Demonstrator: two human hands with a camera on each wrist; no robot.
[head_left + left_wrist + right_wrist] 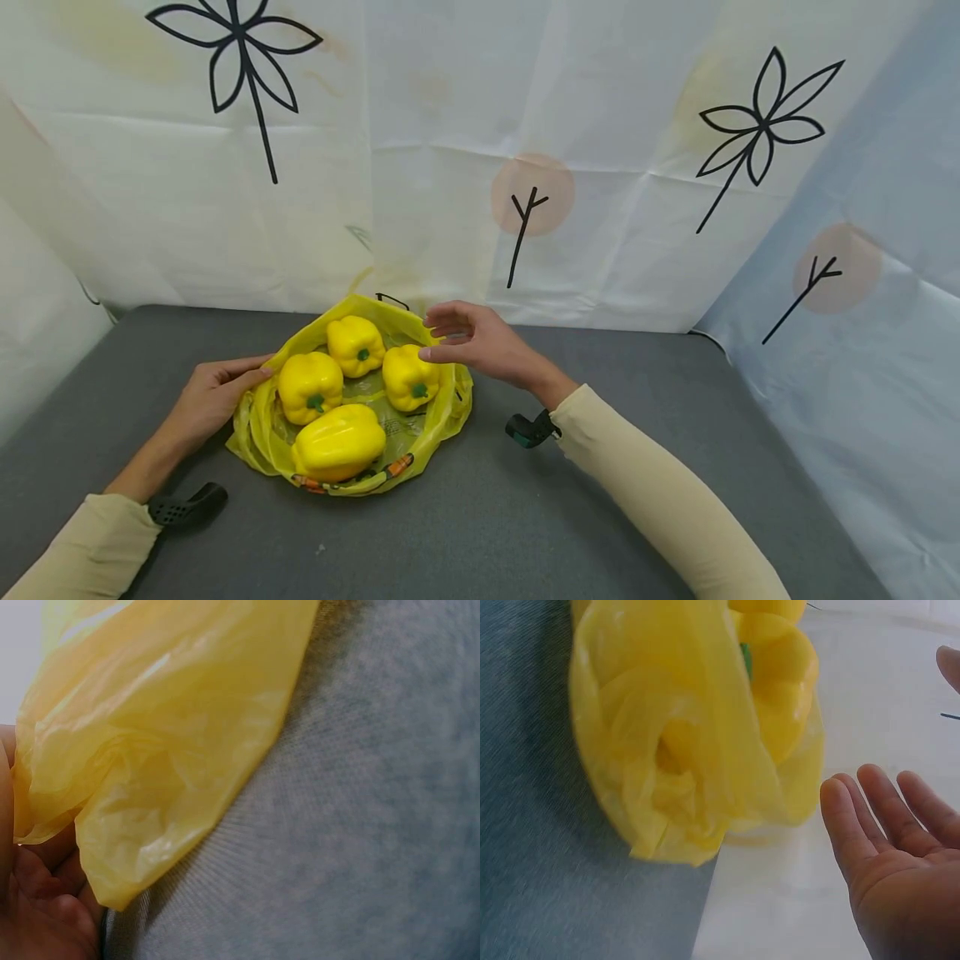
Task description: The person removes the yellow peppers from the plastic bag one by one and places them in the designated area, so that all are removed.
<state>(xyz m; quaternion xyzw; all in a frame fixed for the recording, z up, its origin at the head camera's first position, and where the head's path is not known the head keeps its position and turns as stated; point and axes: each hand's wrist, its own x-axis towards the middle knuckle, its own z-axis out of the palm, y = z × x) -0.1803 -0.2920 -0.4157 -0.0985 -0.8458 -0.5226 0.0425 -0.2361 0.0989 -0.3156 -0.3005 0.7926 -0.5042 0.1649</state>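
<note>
A yellow plastic bag [251, 429] lies on the table with its mouth spread wide. Several yellow bell peppers sit inside: one at the back [355, 343], one on the left [310, 385], one on the right [408, 379], and one on its side at the front [341, 442]. My left hand [206, 400] pinches the bag's left rim between thumb and fingers; the left wrist view shows the film [172, 750] there. Above the bag's right rim hovers my right hand [480, 342], fingers loosely extended, holding nothing. In the right wrist view that hand [907, 855] is apart from the bag [667, 817].
The dark grey tabletop [465, 533] extends around the bag. Behind it hangs a white curtain [600, 250] printed with leaves and trees, continuing along the right side. A black wrist device sits on each forearm, left [187, 504] and right [531, 429].
</note>
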